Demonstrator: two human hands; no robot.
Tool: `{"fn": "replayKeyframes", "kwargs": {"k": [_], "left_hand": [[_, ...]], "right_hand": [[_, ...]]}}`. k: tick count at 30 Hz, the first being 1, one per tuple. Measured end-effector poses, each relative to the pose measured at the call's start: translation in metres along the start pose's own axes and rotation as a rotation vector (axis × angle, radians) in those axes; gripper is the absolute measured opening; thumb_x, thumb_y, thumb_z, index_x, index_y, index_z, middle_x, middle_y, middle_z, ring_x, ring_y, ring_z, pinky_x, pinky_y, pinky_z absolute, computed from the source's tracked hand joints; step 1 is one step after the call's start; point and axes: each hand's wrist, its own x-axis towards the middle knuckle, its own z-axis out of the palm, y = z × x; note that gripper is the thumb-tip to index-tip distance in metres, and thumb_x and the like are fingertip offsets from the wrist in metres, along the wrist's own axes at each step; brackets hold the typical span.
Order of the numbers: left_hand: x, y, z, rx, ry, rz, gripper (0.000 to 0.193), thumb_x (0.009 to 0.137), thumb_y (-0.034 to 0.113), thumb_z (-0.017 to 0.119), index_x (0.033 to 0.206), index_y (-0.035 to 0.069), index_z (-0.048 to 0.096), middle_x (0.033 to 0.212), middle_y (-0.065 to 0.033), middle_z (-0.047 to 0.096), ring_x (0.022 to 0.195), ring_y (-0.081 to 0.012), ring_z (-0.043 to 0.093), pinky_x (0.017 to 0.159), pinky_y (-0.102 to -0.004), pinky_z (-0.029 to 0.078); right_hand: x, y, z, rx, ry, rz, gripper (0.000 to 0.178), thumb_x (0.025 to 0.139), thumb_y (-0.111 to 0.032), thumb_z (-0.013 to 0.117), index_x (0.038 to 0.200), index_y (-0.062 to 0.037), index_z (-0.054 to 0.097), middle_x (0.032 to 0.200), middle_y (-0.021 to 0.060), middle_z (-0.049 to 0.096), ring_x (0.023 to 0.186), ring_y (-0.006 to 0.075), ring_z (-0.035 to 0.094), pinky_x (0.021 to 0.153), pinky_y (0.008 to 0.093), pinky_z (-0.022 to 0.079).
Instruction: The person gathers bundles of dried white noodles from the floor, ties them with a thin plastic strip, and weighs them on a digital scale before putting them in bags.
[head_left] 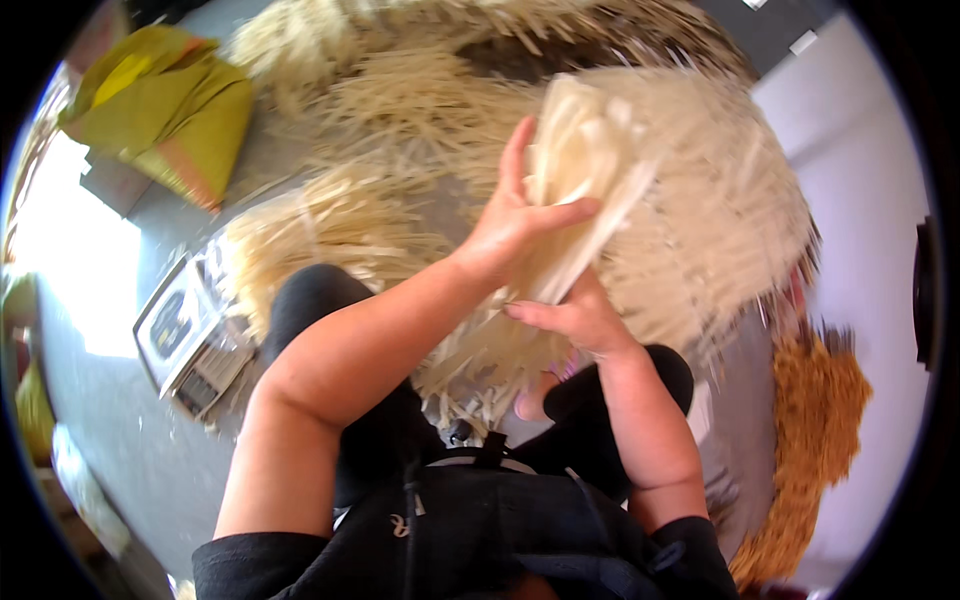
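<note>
Gripping a bundle of pale strips (590, 140) from both sides, the two hands hold it tilted above the floor, in front of the knees. The left hand (500, 225) is closed around the bundle's middle, its thumb lying across the front; the right hand (585, 315) clasps the lower end, thumb pointing left, though the bundle hides most of its other fingers.

For markings, a small white looped motif sits on the front of the black top (480, 530). A boxy device with a pale tray (170, 325) and a keypad (218, 375) stands at the left; dark marks show on its tray, too blurred to read.

Loose pale strips (710, 200) spread broadly beyond the hands and to their right, behind the held bundle. A thicker pile of strips (320, 225) lies beside the device, partly under clear plastic, and the left knee (315, 300) comes between that pile and the hands. Further off at upper left stands a yellow-green sack (190, 115). At right, an orange-brown heap (815, 430) rests near the white wall (850, 140).
</note>
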Motion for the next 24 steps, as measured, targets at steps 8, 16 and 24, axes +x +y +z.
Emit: {"fn": "replayKeyframes", "kwargs": {"k": [8, 16, 24], "left_hand": [[-0.002, 0.033, -0.032, 0.017, 0.011, 0.032, 0.101, 0.077, 0.012, 0.070, 0.150, 0.016, 0.000, 0.139, -0.0174, 0.038, 0.129, -0.0279, 0.039, 0.106, -0.0427, 0.034], [0.000, 0.024, -0.054, -0.124, 0.245, -0.100, 0.112, 0.076, 0.023, 0.078, 0.149, 0.007, -0.005, 0.140, -0.0211, 0.035, 0.127, -0.0313, 0.042, 0.103, -0.0464, 0.038], [0.006, 0.003, -0.064, 0.142, 0.570, -0.019, 0.113, 0.072, 0.033, 0.083, 0.147, 0.005, 0.004, 0.134, -0.0208, 0.041, 0.123, -0.0299, 0.046, 0.102, -0.0438, 0.039]], "right_hand": [[0.052, -0.001, 0.005, -0.068, -0.024, 0.027, 0.082, 0.066, -0.004, 0.080, 0.136, -0.0051, 0.037, 0.124, 0.0089, 0.055, 0.114, 0.0205, 0.054, 0.095, 0.0342, 0.046], [0.080, 0.026, -0.003, 0.005, -0.059, 0.185, 0.088, 0.067, -0.009, 0.078, 0.140, -0.0043, 0.030, 0.126, 0.0126, 0.055, 0.116, 0.0246, 0.055, 0.095, 0.0359, 0.046], [0.087, 0.017, 0.034, -0.681, 0.033, 0.166, 0.101, 0.068, -0.025, 0.075, 0.145, -0.0081, 0.012, 0.110, 0.0227, 0.062, 0.102, 0.0393, 0.062, 0.085, 0.0436, 0.051]]}}
